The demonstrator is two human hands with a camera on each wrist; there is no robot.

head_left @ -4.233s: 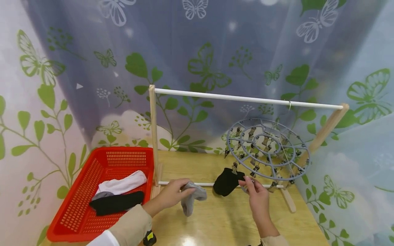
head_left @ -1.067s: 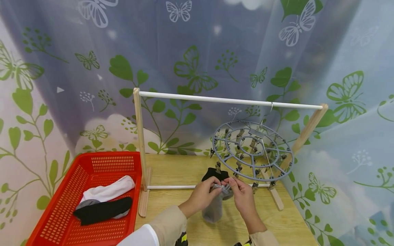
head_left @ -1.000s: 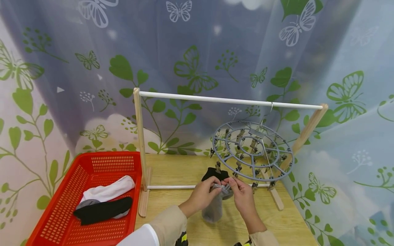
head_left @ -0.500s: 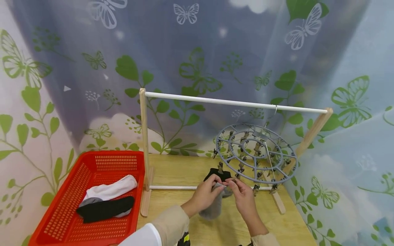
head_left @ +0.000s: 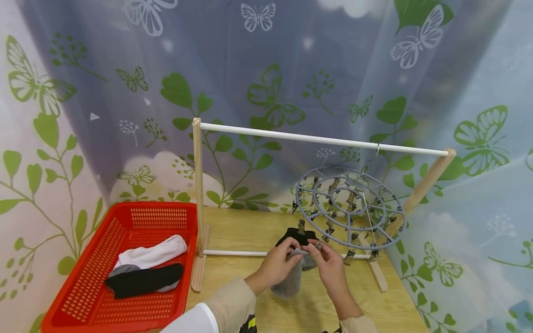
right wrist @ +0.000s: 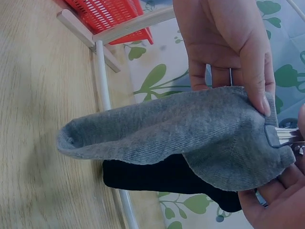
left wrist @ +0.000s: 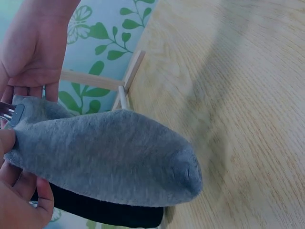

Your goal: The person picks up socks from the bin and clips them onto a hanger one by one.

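My left hand (head_left: 276,263) pinches the cuff of a grey sock (head_left: 288,283), whose foot hangs down over the table. Close beside it, my right hand (head_left: 331,273) holds a small metal clip (right wrist: 272,136) at the sock's cuff. In the right wrist view the clip's pad lies against the grey knit at the edge. A black sock (head_left: 294,236) hangs from another clip (head_left: 301,225) just behind both hands. Above and to the right is the round grey clip hanger (head_left: 349,221), with several clips dangling from it.
The hanger hooks over the white rail (head_left: 287,135) of a wooden stand (head_left: 199,185). At left, a red basket (head_left: 93,273) holds a white sock (head_left: 151,252) and a black sock (head_left: 143,281) lying over something grey. Patterned curtains enclose the wooden table (head_left: 245,231).
Over the last seconds my left hand has carried the grey sock rightward to my right hand, beside the hanging black sock. In the last half second, the fingers have shifted only slightly.
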